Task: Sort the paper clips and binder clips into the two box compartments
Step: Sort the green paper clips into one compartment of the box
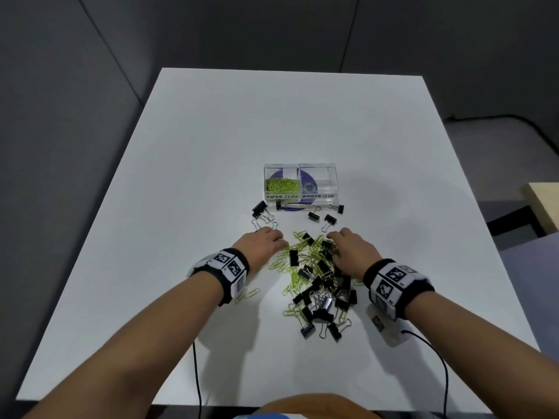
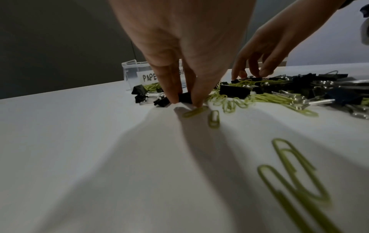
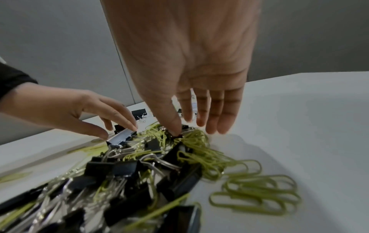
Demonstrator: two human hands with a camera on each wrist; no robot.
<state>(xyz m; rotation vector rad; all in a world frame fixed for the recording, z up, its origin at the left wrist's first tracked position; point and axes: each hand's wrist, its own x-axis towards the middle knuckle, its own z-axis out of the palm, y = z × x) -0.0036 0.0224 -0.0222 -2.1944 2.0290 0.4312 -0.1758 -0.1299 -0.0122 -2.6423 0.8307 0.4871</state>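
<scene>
A clear two-part box (image 1: 328, 168) stands mid-table. Its left part, marked PAPER CLIPS, holds green paper clips (image 1: 281, 185). The right part, marked BINDER CLIPS, looks bare. In front lies a mixed pile (image 1: 317, 282) of green paper clips and black binder clips. My left hand (image 1: 279, 240) is at the pile's left edge, fingertips down on the table (image 2: 60, 141), with the thumb tip on a green paper clip (image 2: 194, 112). My right hand (image 1: 332, 237) reaches over the pile's far right. Its fingers (image 3: 223, 123) are straight and the thumb touches a black binder clip (image 3: 184, 127).
Loose binder clips lie before the box (image 1: 260, 208), (image 1: 314, 216), (image 1: 330, 220), (image 1: 338, 208). Paper clips (image 1: 248, 294) lie by my left wrist. A purple disc (image 1: 290, 207) sits under the box. Cables (image 1: 196, 373) hang over the near edge. Bare table (image 1: 211, 146) stretches left and beyond.
</scene>
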